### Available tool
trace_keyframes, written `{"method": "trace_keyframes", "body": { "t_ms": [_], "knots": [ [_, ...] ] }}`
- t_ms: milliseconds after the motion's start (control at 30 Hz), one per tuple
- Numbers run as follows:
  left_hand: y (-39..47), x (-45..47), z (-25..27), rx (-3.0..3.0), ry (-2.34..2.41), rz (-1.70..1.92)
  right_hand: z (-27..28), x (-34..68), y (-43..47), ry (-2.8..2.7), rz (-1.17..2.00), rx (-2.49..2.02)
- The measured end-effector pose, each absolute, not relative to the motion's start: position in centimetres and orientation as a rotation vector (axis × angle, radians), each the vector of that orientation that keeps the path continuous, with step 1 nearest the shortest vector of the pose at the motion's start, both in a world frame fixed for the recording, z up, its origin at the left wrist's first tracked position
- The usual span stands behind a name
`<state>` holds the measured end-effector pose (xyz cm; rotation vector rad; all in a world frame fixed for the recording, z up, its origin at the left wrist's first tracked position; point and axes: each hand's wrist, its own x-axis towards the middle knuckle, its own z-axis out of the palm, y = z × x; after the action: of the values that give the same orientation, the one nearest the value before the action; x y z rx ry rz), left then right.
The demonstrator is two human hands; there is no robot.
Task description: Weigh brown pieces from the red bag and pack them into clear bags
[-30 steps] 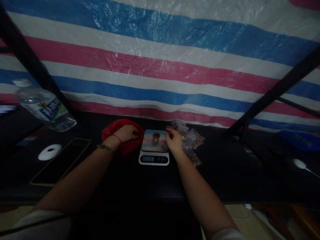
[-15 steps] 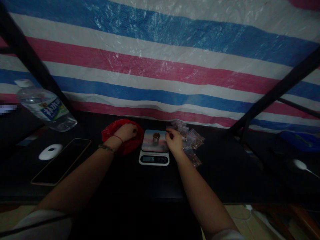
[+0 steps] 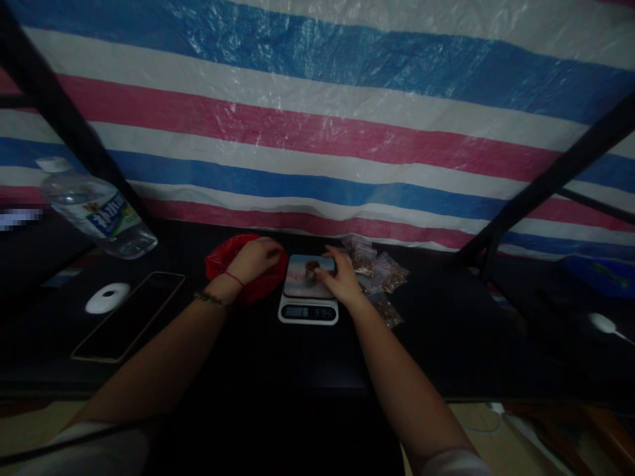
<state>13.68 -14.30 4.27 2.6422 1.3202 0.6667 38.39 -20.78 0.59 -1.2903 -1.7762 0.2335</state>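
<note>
A white kitchen scale stands on the black table with a small metal cup on its platform. Brown bits fill the cup. My right hand reaches over the scale's right side, thumb close to the cup and the other fingers spread apart; whether the thumb touches the cup I cannot tell. Over the red plastic bag, left of the scale, is my left hand, its bent fingers a little apart and nothing visible in them. The bag's contents are hidden. Small zip bags of brown bits lie beside my right hand.
A phone and a white rounded case lie at the left. Behind them a clear bottle leans. Dark frame bars slant down on both sides before a striped sheet. A blue object lies far right.
My right hand has moved from the platform's edge to the cup, its fingers spreading. My left hand has risen slightly rightward towards the red bag's edge. The view has shifted slightly.
</note>
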Motion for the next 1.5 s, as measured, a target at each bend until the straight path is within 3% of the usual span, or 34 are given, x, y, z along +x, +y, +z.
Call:
{"method": "trace_keyframes", "body": {
  "t_ms": [167,400,767,933,1067,1500],
  "knots": [
    [-16.2,15.9,4.4,2.631,1.098,0.665,0.4,37.3,-21.1,-1.865,0.327,-1.294],
    [-17.0,17.5,3.6,2.615,1.151,0.495,-0.3,37.2,-20.4,-1.81,0.299,-1.329],
    [-16.9,18.7,3.1,2.663,0.989,0.524,-0.4,38.3,-20.2,-1.794,0.265,-1.375],
    [-14.8,14.5,3.6,2.656,1.396,0.615,0.0,38.4,-20.6,-1.787,0.157,-1.314],
    [-12.6,10.8,3.2,2.603,1.699,0.321,0.0,38.6,-20.6,-1.762,0.097,-1.297],
    [-9.5,11.5,1.3,2.639,1.718,0.138,0.0,38.7,-20.4,-1.778,0.095,-1.312]
  ]
}}
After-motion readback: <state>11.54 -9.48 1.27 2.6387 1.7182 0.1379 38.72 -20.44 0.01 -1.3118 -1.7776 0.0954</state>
